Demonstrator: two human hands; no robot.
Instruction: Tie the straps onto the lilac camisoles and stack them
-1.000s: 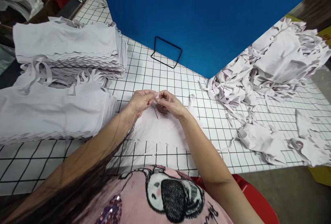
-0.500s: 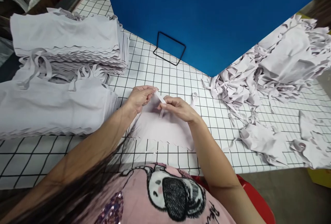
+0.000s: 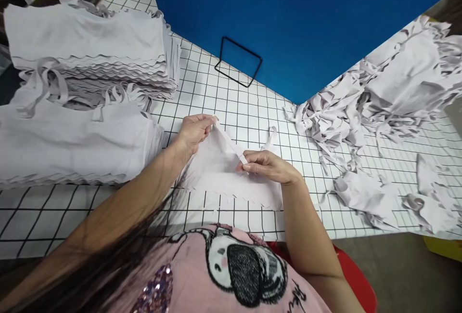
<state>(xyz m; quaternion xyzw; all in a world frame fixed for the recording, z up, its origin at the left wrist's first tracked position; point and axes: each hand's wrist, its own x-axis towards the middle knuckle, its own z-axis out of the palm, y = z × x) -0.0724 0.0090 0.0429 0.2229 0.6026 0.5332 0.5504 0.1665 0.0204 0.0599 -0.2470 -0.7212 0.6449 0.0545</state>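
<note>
A pale camisole-like garment (image 3: 224, 183) lies flat on the gridded tabletop in front of me. One of its thin straps (image 3: 230, 142) is stretched slantwise between my hands. My left hand (image 3: 196, 132) pinches the strap's upper end at the garment's top left. Lower and to the right, my right hand (image 3: 265, 164) pinches the strap's other end over the middle of the garment. A second strap (image 3: 271, 135) loops loosely on the table behind my right hand.
Neat stacks of similar pale garments, a rear stack (image 3: 90, 38) and a front stack (image 3: 72, 144), fill the left. A tangled garment heap (image 3: 397, 77) lies right, with looser pieces (image 3: 368, 197) nearer. A black wire frame (image 3: 238, 62) stands by a blue panel (image 3: 288, 24) behind.
My right hand has moved right and towards me, drawing the strap out longer between my hands. My left hand keeps its pinch at nearly the same spot.
</note>
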